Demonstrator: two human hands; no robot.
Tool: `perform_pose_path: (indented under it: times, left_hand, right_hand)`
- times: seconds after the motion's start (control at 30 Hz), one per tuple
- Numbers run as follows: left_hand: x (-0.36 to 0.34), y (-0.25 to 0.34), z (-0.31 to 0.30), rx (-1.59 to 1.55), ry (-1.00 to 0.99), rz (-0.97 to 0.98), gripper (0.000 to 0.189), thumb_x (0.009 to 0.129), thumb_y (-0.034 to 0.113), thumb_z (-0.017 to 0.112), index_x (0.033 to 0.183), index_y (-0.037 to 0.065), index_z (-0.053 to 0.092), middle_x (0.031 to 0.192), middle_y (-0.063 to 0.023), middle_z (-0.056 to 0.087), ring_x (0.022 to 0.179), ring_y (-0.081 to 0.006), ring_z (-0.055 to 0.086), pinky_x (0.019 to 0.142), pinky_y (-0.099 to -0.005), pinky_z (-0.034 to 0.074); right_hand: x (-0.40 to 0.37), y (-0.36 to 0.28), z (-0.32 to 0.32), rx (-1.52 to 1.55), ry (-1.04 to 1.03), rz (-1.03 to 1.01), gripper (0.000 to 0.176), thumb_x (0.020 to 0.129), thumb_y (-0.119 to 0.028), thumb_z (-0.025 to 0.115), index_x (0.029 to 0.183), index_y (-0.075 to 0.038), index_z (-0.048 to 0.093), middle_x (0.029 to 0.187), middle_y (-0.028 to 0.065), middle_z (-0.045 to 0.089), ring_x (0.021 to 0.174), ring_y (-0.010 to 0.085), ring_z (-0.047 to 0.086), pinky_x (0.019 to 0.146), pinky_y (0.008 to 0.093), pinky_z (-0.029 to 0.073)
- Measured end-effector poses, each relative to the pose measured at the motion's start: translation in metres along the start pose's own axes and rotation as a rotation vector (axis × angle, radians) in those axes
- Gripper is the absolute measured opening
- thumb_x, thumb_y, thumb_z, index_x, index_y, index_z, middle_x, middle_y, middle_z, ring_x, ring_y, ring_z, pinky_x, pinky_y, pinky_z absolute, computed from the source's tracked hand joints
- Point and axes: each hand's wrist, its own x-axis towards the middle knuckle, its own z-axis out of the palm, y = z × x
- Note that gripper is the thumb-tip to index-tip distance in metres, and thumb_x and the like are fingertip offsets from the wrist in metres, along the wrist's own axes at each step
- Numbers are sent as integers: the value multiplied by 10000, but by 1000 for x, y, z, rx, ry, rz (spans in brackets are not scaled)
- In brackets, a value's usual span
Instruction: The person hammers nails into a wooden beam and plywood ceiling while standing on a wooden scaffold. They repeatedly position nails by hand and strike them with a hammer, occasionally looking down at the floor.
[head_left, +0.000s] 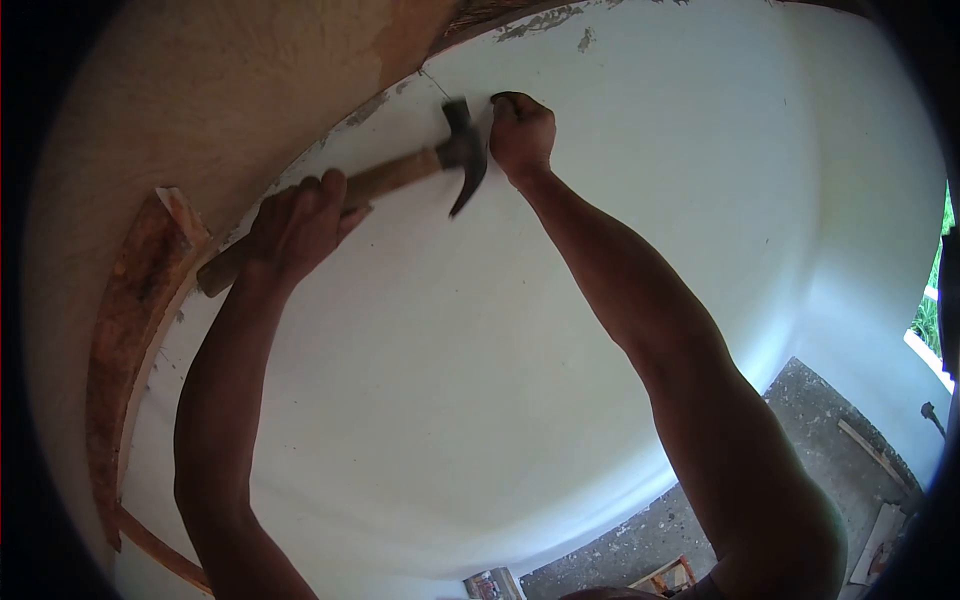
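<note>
A claw hammer with a wooden handle is held up before a white wall. My left hand is wrapped round its handle, left of the head. The hammer head is slightly blurred, its claw curving downward. Just right of the head, my right hand is raised against the wall with its fingers closed. Whatever those fingers hold, if anything, is too dark and small to make out. A thin dark line, perhaps a wire, runs on the wall above the hammer head.
Brown boarding slopes across the upper left, with a reddish-brown strip below. At lower right are a speckled grey floor, a wooden strip and an orange frame. A bright opening shows greenery at the right edge.
</note>
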Motion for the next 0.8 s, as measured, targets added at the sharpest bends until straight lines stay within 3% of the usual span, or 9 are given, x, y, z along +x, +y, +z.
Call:
perform_pose_path:
  times: [0.03,0.13,0.23,0.43,0.53,0.63,0.73,0.8]
  left_hand:
    - [-5,-1,2,10,-11,50,367,862,344,604,864,-3,484,706,-230,615,657,-366,641,538,-421,528]
    - [4,-5,8,25,67,-64,374,844,337,632,864,-5,481,707,-223,607,645,-367,640,548,-430,529]
    - [17,9,3,-56,13,-189,379,838,335,639,875,-8,481,719,-218,610,646,-366,641,565,-438,529]
    - [-5,4,4,32,10,36,372,854,332,623,876,-10,478,704,-217,608,628,-370,640,553,-441,526]
    - [13,1,11,-42,74,-165,375,836,324,650,872,-9,481,691,-203,603,614,-372,636,537,-435,522]
    - [3,18,13,-62,-4,-132,369,835,325,649,848,-3,479,692,-207,605,619,-371,638,535,-428,520]
    - [-5,7,4,-12,-44,52,361,842,325,643,823,6,474,687,-216,605,623,-369,639,532,-425,521]
    - [3,-5,5,-21,14,-108,364,834,328,653,815,15,469,694,-215,605,626,-366,641,522,-425,520]
  right_hand:
    - [0,-2,-1,-4,0,4,220,802,-170,508,820,-36,682,779,196,649,744,355,638,696,408,498]
    - [-1,-4,-2,-14,3,-5,222,802,-172,506,830,-37,681,786,196,650,752,354,639,706,411,496]
    - [-1,-2,0,-7,2,-17,222,804,-173,507,830,-36,680,781,194,651,753,353,639,712,412,495]
    - [0,-3,-2,26,-21,26,222,807,-175,507,818,-33,677,782,188,655,758,351,639,717,403,496]
    - [-1,-3,-4,21,-13,12,222,809,-173,505,815,-31,676,781,187,655,756,348,640,714,402,497]
    - [1,-1,-2,22,-3,6,222,810,-168,501,815,-30,675,781,186,655,753,346,640,710,403,497]
    - [-1,-4,-2,11,-13,20,224,810,-165,495,820,-32,674,785,185,656,755,348,639,710,403,497]
    - [-3,-6,-4,-4,-18,27,225,810,-162,489,823,-34,673,790,185,656,761,349,640,714,401,498]
